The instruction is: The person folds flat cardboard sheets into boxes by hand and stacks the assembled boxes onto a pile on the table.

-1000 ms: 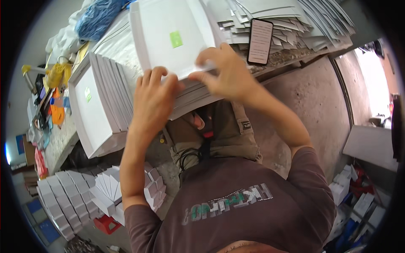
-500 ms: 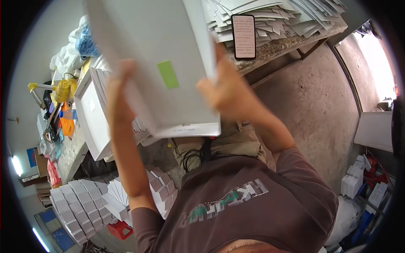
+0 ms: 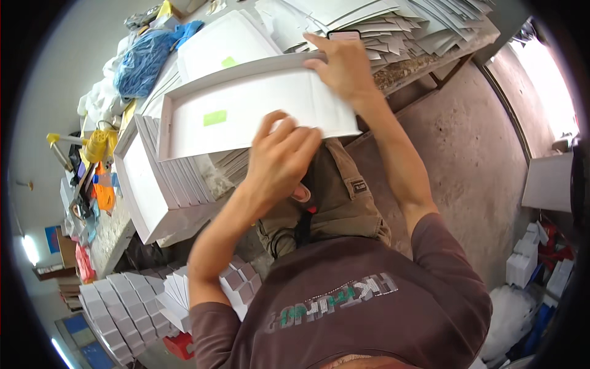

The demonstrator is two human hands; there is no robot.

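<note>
In front of me, a shallow white cardboard box (image 3: 246, 107) lies tilted at the bench edge, a green sticker (image 3: 215, 117) on its inside. The long far wall and left end wall stand up. Its far rim, toward the right end, is pinched between thumb and fingers of my right hand (image 3: 341, 67), index finger stretched out along it. My left hand (image 3: 283, 154) is closed, fingers curled over the near edge; what they hold is hidden. Behind the box lies another white cardboard box piece (image 3: 230, 43), also with a green sticker.
Stacked white boxes (image 3: 144, 184) stand at the left end of the bench, near a yellow lamp (image 3: 96, 145) and blue plastic strands (image 3: 144, 64). Flat cardboard sheets (image 3: 381, 31) and a partly covered phone (image 3: 344, 35) lie behind my right hand. More folded boxes (image 3: 117, 310) sit lower left.
The box, raised upright between both hands before, is now lower and turned lengthwise across the bench. My left hand has shifted right to its near edge, my right hand up to its far rim.
</note>
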